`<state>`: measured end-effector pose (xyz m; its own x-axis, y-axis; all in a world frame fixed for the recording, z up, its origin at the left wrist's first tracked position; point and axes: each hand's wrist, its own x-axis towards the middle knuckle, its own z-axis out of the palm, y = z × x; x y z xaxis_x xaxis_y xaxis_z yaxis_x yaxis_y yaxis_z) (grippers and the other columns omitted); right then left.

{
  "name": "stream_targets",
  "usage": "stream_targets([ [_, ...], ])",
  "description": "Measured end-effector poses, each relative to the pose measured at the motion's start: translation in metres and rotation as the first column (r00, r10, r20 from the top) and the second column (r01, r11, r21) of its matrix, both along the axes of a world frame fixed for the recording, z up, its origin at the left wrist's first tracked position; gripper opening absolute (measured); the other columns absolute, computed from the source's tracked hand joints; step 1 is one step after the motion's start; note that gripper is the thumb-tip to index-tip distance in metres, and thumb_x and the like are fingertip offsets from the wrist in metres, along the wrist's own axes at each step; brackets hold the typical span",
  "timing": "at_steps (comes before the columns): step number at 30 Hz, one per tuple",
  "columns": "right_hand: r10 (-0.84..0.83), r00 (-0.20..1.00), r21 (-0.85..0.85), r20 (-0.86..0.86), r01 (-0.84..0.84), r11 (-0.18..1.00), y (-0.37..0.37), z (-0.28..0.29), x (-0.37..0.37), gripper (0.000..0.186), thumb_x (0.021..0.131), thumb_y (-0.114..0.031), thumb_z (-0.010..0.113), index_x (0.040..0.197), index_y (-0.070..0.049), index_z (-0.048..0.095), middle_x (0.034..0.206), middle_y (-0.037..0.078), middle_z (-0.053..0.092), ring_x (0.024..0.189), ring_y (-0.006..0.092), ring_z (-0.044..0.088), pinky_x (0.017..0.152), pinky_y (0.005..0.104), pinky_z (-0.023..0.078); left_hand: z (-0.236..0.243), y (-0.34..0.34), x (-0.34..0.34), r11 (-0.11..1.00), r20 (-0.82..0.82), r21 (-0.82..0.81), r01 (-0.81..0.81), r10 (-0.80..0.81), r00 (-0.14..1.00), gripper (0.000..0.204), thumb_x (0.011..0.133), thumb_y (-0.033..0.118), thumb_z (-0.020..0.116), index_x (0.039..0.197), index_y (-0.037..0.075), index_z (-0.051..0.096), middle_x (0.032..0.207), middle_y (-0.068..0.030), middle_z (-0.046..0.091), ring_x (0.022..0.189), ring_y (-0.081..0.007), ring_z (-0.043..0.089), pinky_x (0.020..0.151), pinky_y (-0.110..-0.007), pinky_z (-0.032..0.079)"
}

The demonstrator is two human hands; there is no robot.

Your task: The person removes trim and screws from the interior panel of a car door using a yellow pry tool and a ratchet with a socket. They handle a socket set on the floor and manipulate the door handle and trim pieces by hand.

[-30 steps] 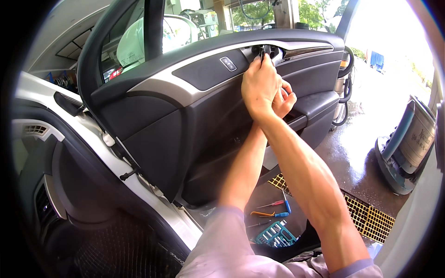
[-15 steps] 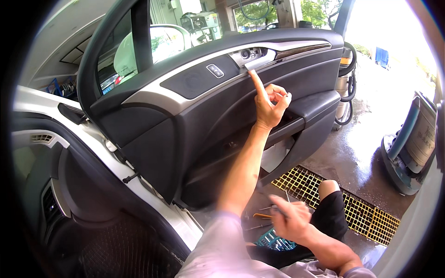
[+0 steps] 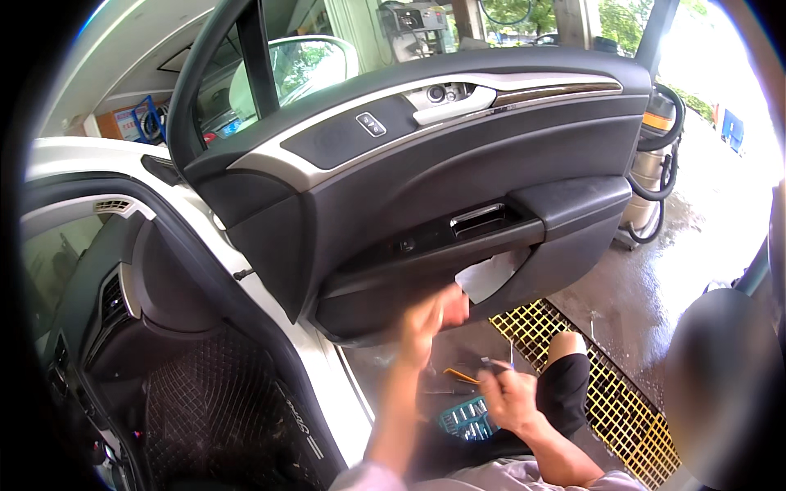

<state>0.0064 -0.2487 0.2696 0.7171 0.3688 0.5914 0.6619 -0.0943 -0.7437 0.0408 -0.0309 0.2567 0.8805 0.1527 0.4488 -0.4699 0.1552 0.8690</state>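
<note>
Right hand (image 3: pixel 509 398) clenched around a small dark object (image 3: pixel 494 365), too blurred to ID. Teal plastic socket case (image 3: pixel 463 420) lies below, likely for quick reach. Left hand (image 3: pixel 427 326) near black-and-silver door panel (image 3: pixel 491 164); can't tell its grip.

The left hand (image 3: pixel 434 321) is hovering in front, blurred, while the right hand (image 3: pixel 511 398) is holding its fingers (image 3: pixel 494 393) curled, its forearm (image 3: pixel 565 449) slanting inward.

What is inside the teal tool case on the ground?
The teal tool case holds small silvery metal pieces; the right hand covers its right edge, so anything there cannot be seen.
</note>
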Motion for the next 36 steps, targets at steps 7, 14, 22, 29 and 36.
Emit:
stream_targets([
  [7, 0.329, 0.421, -0.057, -0.845, -0.682, 0.729, 0.018, -0.063, 0.011, 0.042, 0.099, -0.038, 0.064, 0.083, 0.001, 0.063, 0.073, 0.004, 0.061, 0.069, 0.0118, 0.056, 0.059, 0.0329, 0.045, -0.088, -0.027, -0.153, 0.940, -0.531, -0.243, -0.238, 0.076, 0.844, 0.063, 0.100, 0.050, 0.056, 0.129, -0.006, 0.062, 0.126, -0.0173, 0.067, 0.106, -0.0274, 0.068, 0.080, -0.039, 0.060],
  [14, 0.485, 0.402, -0.220, -0.777, -0.895, 0.388, 0.034, -0.132, 0.011, 0.054, 0.095, -0.047, 0.059, 0.092, 0.006, 0.070, 0.089, 0.023, 0.071, 0.083, 0.0306, 0.067, 0.079, 0.0417, 0.051, -0.106, -0.043, -0.202, 0.932, -0.782, 0.111, -0.344, 0.296, 0.549, 0.034, 0.099, 0.019, 0.068, 0.121, -0.006, 0.067, 0.105, -0.0107, 0.070, 0.074, -0.0176, 0.068, 0.061, -0.027, 0.058],
  [22, 0.546, 0.560, -0.265, -0.624, -0.808, 0.526, 0.022, -0.183, 0.026, 0.041, 0.095, -0.040, 0.058, 0.105, -0.004, 0.074, 0.091, 0.020, 0.072, 0.086, 0.0310, 0.069, 0.081, 0.0413, 0.052, -0.150, 0.012, -0.214, 0.603, -0.587, 0.182, -0.776, 0.700, 0.407, 0.022, 0.099, 0.022, 0.066, 0.098, 0.001, 0.070, 0.081, -0.0019, 0.066, 0.067, -0.0109, 0.059, 0.055, -0.028, 0.049],
  [29, 0.050, 0.771, -0.502, -0.635, -0.461, 0.731, -0.044, -0.264, 0.060, 0.031, 0.091, -0.030, 0.064, 0.092, -0.001, 0.075, 0.068, 0.012, 0.067, 0.060, 0.0213, 0.064, 0.059, 0.0380, 0.051, -0.133, 0.099, -0.260, 0.124, -0.730, -0.066, -0.990, 0.670, 0.132, 0.020, 0.100, 0.022, 0.064, 0.116, 0.011, 0.061, 0.103, -0.0018, 0.061, 0.081, -0.0130, 0.059, 0.060, -0.024, 0.051],
  [36, -0.076, 0.817, -0.512, -0.571, -0.283, 0.811, -0.073, -0.305, 0.088, 0.027, 0.095, -0.021, 0.062, 0.079, 0.001, 0.063, 0.056, 0.000, 0.049, 0.044, 0.0101, 0.042, 0.040, 0.0323, 0.030, -0.172, 0.132, -0.268, 0.124, -0.547, -0.313, -0.942, 0.787, 0.286, 0.066, 0.093, 0.007, 0.068, 0.151, 0.000, 0.037, 0.107, -0.0143, 0.061, 0.095, -0.0277, 0.068, 0.092, -0.044, 0.059],
])
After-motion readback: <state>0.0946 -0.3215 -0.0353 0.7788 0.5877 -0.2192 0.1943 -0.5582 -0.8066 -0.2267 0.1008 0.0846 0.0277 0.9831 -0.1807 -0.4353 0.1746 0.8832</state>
